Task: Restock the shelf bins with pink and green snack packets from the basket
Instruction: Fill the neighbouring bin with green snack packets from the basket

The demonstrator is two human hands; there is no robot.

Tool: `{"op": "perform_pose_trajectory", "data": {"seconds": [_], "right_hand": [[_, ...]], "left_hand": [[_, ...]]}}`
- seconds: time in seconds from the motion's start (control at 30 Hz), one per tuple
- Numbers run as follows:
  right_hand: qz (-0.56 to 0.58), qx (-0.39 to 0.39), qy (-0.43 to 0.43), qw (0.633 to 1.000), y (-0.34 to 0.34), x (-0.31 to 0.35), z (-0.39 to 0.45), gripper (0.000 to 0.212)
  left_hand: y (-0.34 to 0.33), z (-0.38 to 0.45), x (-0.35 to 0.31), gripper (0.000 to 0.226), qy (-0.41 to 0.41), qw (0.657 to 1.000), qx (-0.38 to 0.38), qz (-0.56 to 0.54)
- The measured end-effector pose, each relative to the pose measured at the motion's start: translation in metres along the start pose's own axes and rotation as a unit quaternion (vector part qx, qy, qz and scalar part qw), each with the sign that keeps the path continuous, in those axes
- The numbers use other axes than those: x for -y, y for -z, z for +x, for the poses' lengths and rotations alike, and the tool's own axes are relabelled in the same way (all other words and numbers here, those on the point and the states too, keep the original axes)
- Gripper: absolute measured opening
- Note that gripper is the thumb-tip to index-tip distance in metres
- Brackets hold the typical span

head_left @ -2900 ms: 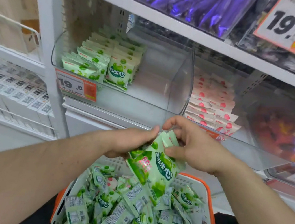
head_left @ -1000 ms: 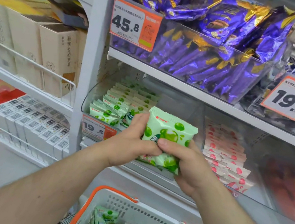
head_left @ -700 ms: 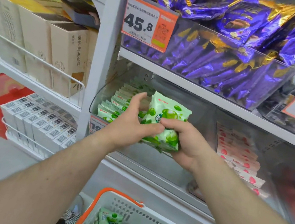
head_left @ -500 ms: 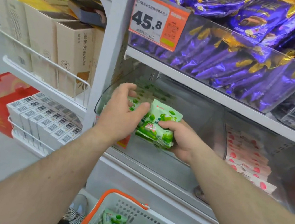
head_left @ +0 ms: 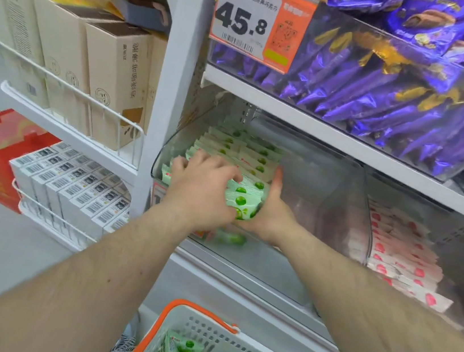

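Both hands have advanced from in front of the shelf into the clear plastic bin (head_left: 326,195), carrying the stack of green packets (head_left: 243,200) with them. Left hand (head_left: 202,189) lies palm-down, fingers spread flat over the stack and the neighbouring rows. Right hand (head_left: 269,211) cups the stack's right side, fingers curled round it. Packets are glossy, flat and rectangular. Pink packets (head_left: 404,259) fill the adjacent bin. Below, the perforated basket (head_left: 202,333) with orange rim holds further packets.
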State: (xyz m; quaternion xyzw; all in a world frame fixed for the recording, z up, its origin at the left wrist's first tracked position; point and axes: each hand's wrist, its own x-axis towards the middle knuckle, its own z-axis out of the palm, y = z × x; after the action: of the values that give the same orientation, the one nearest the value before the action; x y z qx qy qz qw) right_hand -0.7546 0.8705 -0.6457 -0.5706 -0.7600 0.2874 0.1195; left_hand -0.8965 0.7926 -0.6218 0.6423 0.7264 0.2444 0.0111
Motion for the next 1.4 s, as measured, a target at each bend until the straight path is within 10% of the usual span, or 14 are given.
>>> {"op": "perform_pose_trajectory", "data": {"seconds": [0.1,0.27,0.63,1.07,1.2,1.3,1.4], "right_hand": [[0.099,0.004,-0.064,0.993,0.006,-0.004,0.0,0.152],[0.178,0.098,0.001,0.979,0.001,0.004,-0.004,0.056],[0.001,0.195,-0.035,0.98,0.005,0.006,0.003,0.032],[0.139,0.174,-0.157,0.962,-0.004,0.017,0.0,0.043],[0.173,0.209,-0.151,0.951,0.012,0.02,-0.015,0.015],[0.102,0.109,-0.121,0.981,0.028,0.028,-0.042,0.016],[-0.125,-0.147,0.029,0.981,0.025,0.01,-0.073,0.022]], "left_hand": [[0.003,0.008,-0.004,0.057,0.011,0.998,0.05,0.038],[0.004,0.019,-0.003,0.07,0.027,0.989,0.114,0.091],[-0.001,0.024,-0.007,0.047,0.059,0.988,0.091,0.111],[-0.007,0.021,-0.006,0.036,0.02,0.998,0.044,0.045],[-0.005,0.015,-0.007,0.038,-0.048,0.998,0.012,-0.027],[-0.003,0.0,-0.018,0.028,-0.123,0.99,-0.012,-0.069],[-0.001,-0.028,-0.042,0.013,-0.108,0.986,0.035,-0.121]]}}
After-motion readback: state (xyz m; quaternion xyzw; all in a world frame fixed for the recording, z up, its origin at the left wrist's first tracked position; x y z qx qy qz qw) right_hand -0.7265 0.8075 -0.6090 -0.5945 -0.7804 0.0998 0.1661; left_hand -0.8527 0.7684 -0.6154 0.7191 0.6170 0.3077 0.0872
